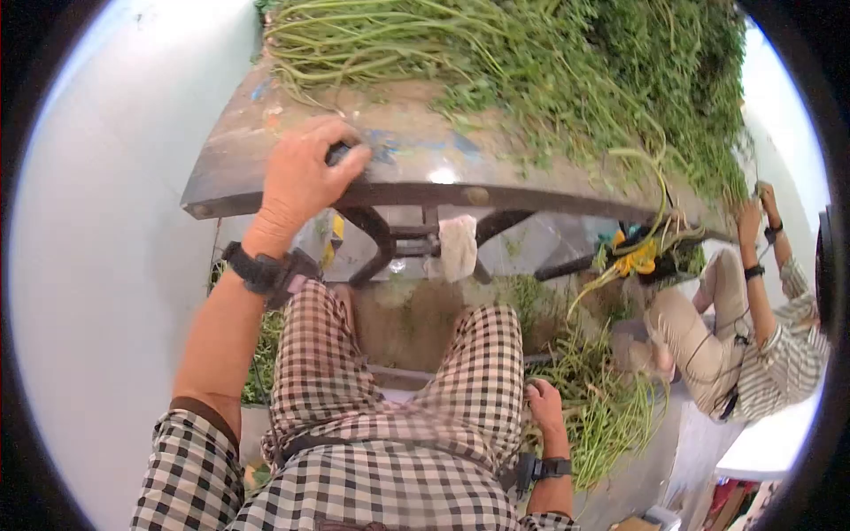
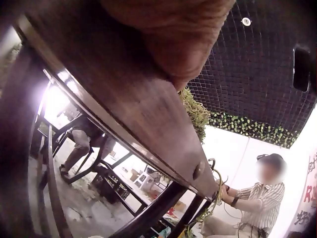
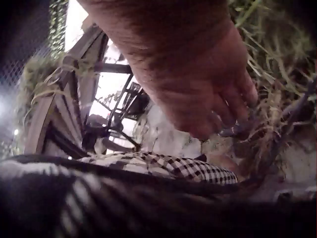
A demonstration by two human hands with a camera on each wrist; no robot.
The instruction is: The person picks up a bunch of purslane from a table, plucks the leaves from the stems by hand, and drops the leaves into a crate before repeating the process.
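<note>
My left hand (image 1: 310,168) rests at the near edge of the table (image 1: 239,168), thumb and fingers curled round a small dark object (image 1: 338,153), mostly hidden. Behind it, long green leafy stems (image 1: 381,44) lie heaped on the tabletop. In the left wrist view the same hand (image 2: 183,39) overlaps the table's edge. Low beside my right thigh, my right hand (image 1: 545,409) is at the left side of a pile of green stems (image 1: 620,434). The right wrist view shows that hand (image 3: 198,84) with bent fingers close to thin stems and roots (image 3: 270,119); I cannot tell whether it grips any.
A white cloth (image 1: 458,248) hangs below the table's front edge, among dark table legs (image 1: 376,239). At the right another person (image 1: 779,354) sits with both hands at the greens. Yellow ties (image 1: 636,257) hang by the table's right corner. Loose greens lie on the floor under the table.
</note>
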